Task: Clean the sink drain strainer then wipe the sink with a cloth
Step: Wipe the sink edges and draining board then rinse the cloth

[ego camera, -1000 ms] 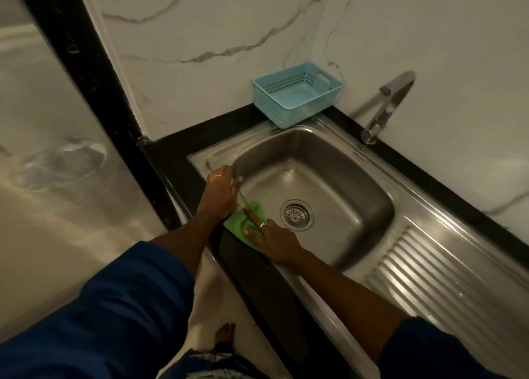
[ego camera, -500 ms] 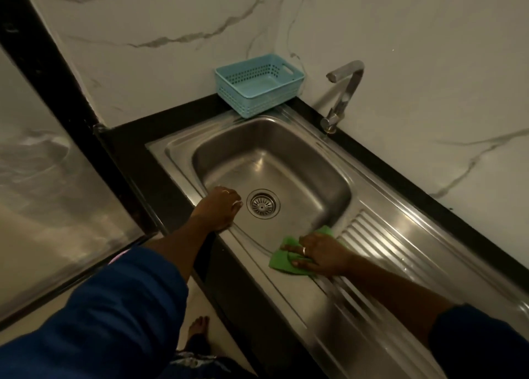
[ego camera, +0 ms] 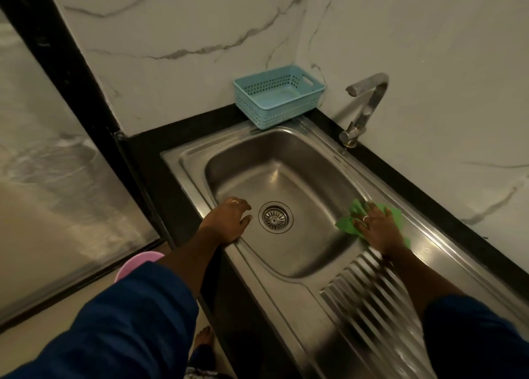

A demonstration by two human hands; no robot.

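Observation:
A steel sink (ego camera: 274, 155) is set in a black counter, with the round drain strainer (ego camera: 275, 217) seated in the basin floor. My right hand (ego camera: 378, 227) lies flat with spread fingers on a green cloth (ego camera: 347, 225) and presses it against the basin's right rim, beside the ribbed drainboard. My left hand (ego camera: 229, 219) rests on the sink's front-left rim with its fingers loosely curled over the edge, holding nothing, a little left of the strainer.
A light blue plastic basket (ego camera: 279, 96) stands on the counter behind the sink, against the marble wall. A steel tap (ego camera: 363, 106) rises at the back right. The ribbed drainboard (ego camera: 369, 301) runs to the right. A pink tub (ego camera: 137, 262) sits on the floor at left.
My right hand has slid the green cloth from the basin's front-left corner along the front rim to the right rim. My left hand has stayed on the front-left rim.

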